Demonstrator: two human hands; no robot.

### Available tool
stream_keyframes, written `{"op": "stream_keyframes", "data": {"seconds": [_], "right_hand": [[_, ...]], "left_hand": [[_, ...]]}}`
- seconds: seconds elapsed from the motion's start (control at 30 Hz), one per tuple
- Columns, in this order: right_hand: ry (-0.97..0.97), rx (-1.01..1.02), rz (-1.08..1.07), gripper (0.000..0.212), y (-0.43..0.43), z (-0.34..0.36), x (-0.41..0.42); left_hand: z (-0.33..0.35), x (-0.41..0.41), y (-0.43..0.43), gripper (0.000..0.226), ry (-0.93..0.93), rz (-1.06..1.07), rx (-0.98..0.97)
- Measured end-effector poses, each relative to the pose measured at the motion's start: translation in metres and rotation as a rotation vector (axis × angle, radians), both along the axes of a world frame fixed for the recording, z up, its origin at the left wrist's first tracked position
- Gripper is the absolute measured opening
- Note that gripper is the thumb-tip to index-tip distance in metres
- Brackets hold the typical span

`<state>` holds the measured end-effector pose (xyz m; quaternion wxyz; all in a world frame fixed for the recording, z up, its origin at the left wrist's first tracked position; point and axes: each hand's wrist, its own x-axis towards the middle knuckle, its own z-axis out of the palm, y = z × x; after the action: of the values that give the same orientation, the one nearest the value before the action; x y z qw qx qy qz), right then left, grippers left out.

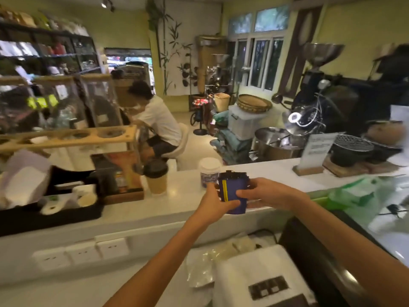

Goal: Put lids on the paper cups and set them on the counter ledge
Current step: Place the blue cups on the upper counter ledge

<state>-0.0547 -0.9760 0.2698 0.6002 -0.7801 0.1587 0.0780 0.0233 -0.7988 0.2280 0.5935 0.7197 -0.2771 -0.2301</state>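
I hold a dark blue paper cup (235, 191) with a yellow stripe and a black lid over the white counter ledge (181, 207). My left hand (215, 203) grips its left side and bottom. My right hand (263, 191) grips its right side. Just behind it on the ledge stands a white cup with blue print and a white lid (209, 171). Further left on the ledge stands a tan paper cup with a black lid (156, 176).
A black tray (51, 216) with small cups sits at the ledge's left, beside a wooden box (124, 193). A sign holder (314, 154) and wire baskets stand at the right. A white machine (261, 278) and a black screen lie below. A person crouches beyond the counter.
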Motion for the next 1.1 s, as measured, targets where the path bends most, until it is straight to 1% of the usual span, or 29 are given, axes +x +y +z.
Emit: {"op": "stream_keyframes", "data": {"seconds": [0.1, 0.23, 0.37, 0.43, 0.53, 0.6, 0.63, 0.7, 0.73, 0.77, 0.8, 0.87, 0.9, 0.93, 1.0, 1.1], "right_hand": [[-0.011, -0.055, -0.118, 0.049, -0.07, -0.015, 0.019], [-0.126, -0.209, -0.236, 0.056, -0.14, -0.031, 0.053], [-0.186, -0.179, -0.293, 0.07, -0.181, -0.052, 0.078], [-0.192, -0.168, -0.299, 0.072, -0.19, -0.068, 0.086], [-0.188, -0.163, -0.298, 0.072, -0.191, -0.095, 0.092], [-0.174, -0.165, -0.306, 0.075, -0.187, -0.106, 0.093], [-0.157, -0.158, -0.3, 0.08, -0.185, -0.106, 0.091], [-0.071, -0.148, -0.251, 0.099, -0.18, -0.1, 0.084], [-0.011, -0.168, -0.24, 0.106, -0.177, -0.093, 0.078], [0.029, -0.203, -0.258, 0.108, -0.173, -0.083, 0.071], [0.035, -0.237, -0.303, 0.102, -0.168, -0.071, 0.064], [-0.033, -0.314, -0.393, 0.071, -0.152, -0.039, 0.049], [-0.077, -0.37, -0.413, 0.055, -0.14, -0.019, 0.042], [-0.118, -0.411, -0.405, 0.043, -0.124, 0.001, 0.036], [-0.198, -0.405, -0.329, 0.03, -0.08, 0.041, 0.025], [-0.297, -0.322, -0.218, 0.022, 0.011, 0.088, 0.011]], "left_hand": [[-0.016, 0.023, -0.084, 0.061, -0.036, 0.004, 0.027], [-0.034, 0.066, -0.169, 0.065, -0.069, 0.027, -0.007], [-0.052, 0.096, -0.218, 0.067, -0.117, 0.035, -0.03], [-0.066, 0.104, -0.228, 0.068, -0.124, 0.039, -0.024], [-0.088, 0.108, -0.23, 0.07, -0.072, 0.026, 0.004], [-0.097, 0.105, -0.224, 0.078, -0.041, -0.021, 0.051], [-0.097, 0.102, -0.22, 0.089, -0.034, -0.062, 0.097], [-0.091, 0.098, -0.209, 0.104, -0.032, -0.136, 0.208], [-0.084, 0.098, -0.202, 0.104, -0.05, -0.161, 0.266], [-0.075, 0.099, -0.192, 0.097, -0.08, -0.182, 0.321], [-0.062, 0.101, -0.18, 0.085, -0.12, -0.201, 0.364], [-0.029, 0.101, -0.147, 0.05, -0.226, -0.213, 0.404], [-0.01, 0.1, -0.128, 0.037, -0.278, -0.186, 0.403], [0.009, 0.098, -0.108, 0.03, -0.313, -0.147, 0.389], [0.049, 0.091, -0.061, 0.028, -0.371, -0.053, 0.35], [0.097, 0.073, 0.032, 0.033, -0.481, 0.096, 0.225]]}}
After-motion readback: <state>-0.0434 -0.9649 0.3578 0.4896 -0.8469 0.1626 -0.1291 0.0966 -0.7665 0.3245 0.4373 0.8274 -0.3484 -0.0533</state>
